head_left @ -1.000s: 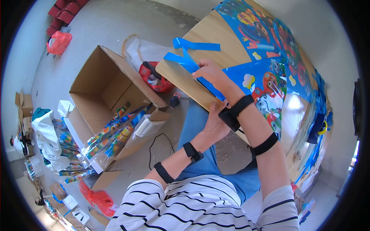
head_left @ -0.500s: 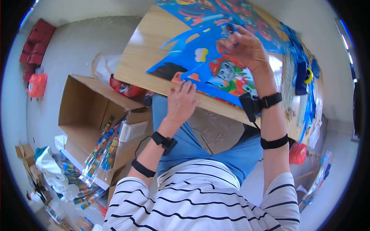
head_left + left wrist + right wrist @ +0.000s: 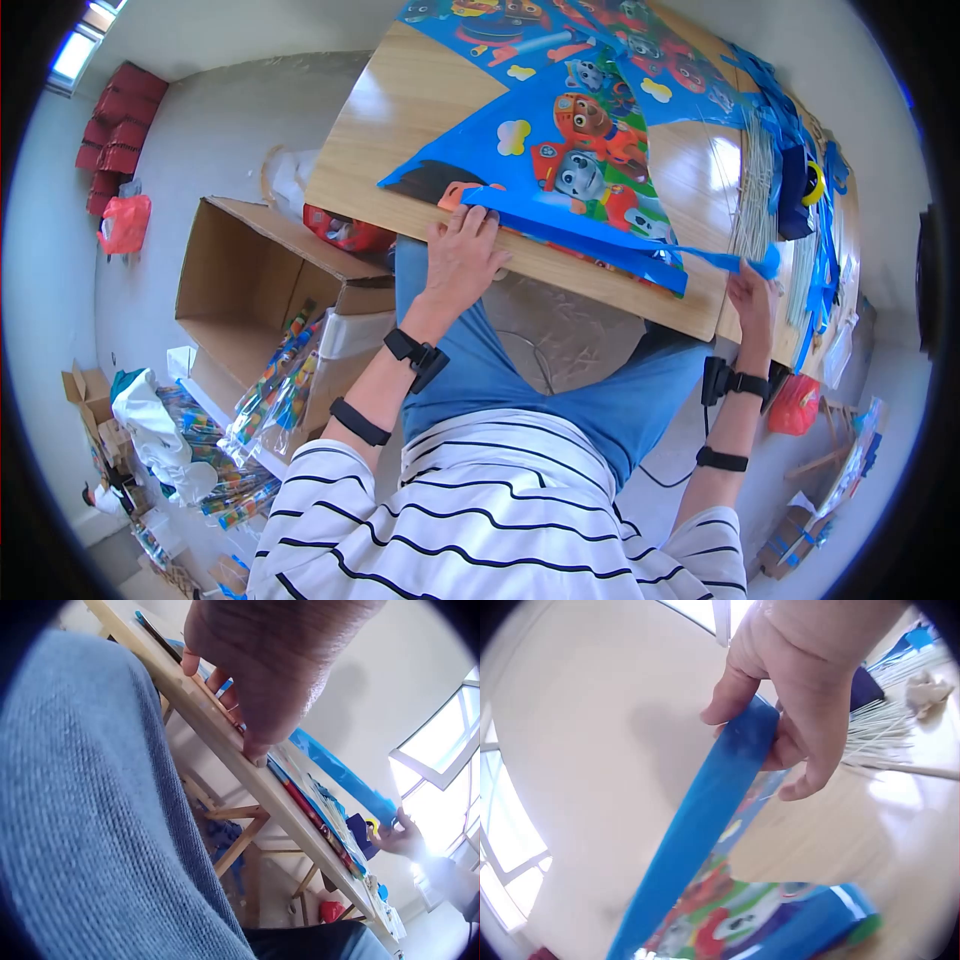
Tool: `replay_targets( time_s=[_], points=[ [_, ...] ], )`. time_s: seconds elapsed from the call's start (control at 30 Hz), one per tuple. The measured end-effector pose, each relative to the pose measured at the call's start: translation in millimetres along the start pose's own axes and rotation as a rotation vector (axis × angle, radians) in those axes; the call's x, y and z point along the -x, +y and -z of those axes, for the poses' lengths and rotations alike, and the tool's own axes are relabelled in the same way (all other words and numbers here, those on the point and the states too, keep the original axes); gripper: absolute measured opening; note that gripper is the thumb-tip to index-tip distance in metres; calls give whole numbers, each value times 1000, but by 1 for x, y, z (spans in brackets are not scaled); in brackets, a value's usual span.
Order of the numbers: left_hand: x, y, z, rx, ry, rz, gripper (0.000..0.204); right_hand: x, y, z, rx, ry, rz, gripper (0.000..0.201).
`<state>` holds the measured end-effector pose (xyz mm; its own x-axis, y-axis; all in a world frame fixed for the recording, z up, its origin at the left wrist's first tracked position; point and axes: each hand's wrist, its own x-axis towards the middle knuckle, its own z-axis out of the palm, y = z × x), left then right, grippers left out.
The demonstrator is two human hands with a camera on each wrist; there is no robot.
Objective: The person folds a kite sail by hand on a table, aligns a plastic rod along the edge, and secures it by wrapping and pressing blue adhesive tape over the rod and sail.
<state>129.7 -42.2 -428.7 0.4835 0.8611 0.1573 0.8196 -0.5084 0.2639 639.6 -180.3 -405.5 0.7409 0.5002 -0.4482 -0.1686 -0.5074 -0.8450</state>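
A blue cartoon-printed plastic sheet (image 3: 530, 150) lies on the wooden table (image 3: 380, 110), its lower edge along the table's near side. My left hand (image 3: 465, 255) presses with its fingertips at the sheet's near left edge, the thumb against the table edge in the left wrist view. From beside those fingertips a narrow blue plastic strip (image 3: 705, 257) runs to the right along the sheet. My right hand (image 3: 755, 305) pinches its far end between thumb and fingers. In the right wrist view the strip (image 3: 705, 799) is drawn out straight, above the print.
Thin pale sticks (image 3: 750, 190) lie on the table's right part, by a dark roll with a yellow ring (image 3: 812, 185) and loose blue strips. On the floor to the left stands an open cardboard box (image 3: 250, 260) with wrapped printed rolls (image 3: 285, 375). Red bags lie around.
The right hand has gone from the table's left corner, over the sheet, out to the right with the strip. The left hand has come up onto the sheet's near edge and stayed there.
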Motion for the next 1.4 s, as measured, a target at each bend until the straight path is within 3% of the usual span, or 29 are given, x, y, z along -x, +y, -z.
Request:
replay_targets(
  time_s=[0.03, 0.1, 0.23, 0.33, 0.43, 0.5, 0.63, 0.7, 0.8, 1.1, 1.2, 1.3, 1.4],
  points=[
    [0, 0, 0, 0, -12, 4, 60, -9, 6, 6, 324, 184, 7, 41],
    [0, 0, 0, 1, -37, 9, 59, 0, -6, -12, 448, 230, 290, 40],
    [2, -1, -4, 6, 31, -14, 60, 59, -53, -96, 684, 324, 863, 39],
    [4, -2, -5, -15, 33, -15, 60, 97, -73, -203, 465, -322, 898, 41],
    [5, 0, -3, -18, 9, 4, 61, 116, -69, -298, 500, -740, 869, 48],
    [5, 0, -3, 16, 6, 23, 61, 118, -54, -350, 556, -784, 948, 50],
    [5, 0, -3, 37, 20, 29, 64, 118, -53, -417, 620, -947, 794, 49],
    [6, 0, -5, 47, 47, 30, 65, 124, -61, -428, 667, -1012, 649, 46],
    [6, 1, -2, 89, 28, 52, 66, 130, -68, -425, 834, -1015, 666, 41],
    [8, 0, -6, 88, 97, 45, 67, 121, -81, -386, 622, -1177, 569, 30],
    [8, 1, -5, 42, 86, 56, 63, 121, -90, -366, 596, -1168, 462, 28],
    [7, 1, -7, 62, 69, 60, 63, 130, -92, -346, 646, -1074, 389, 23],
    [8, 2, -6, 54, 40, 55, 66, 124, -60, -332, 673, -861, 618, 21]
  ],
)
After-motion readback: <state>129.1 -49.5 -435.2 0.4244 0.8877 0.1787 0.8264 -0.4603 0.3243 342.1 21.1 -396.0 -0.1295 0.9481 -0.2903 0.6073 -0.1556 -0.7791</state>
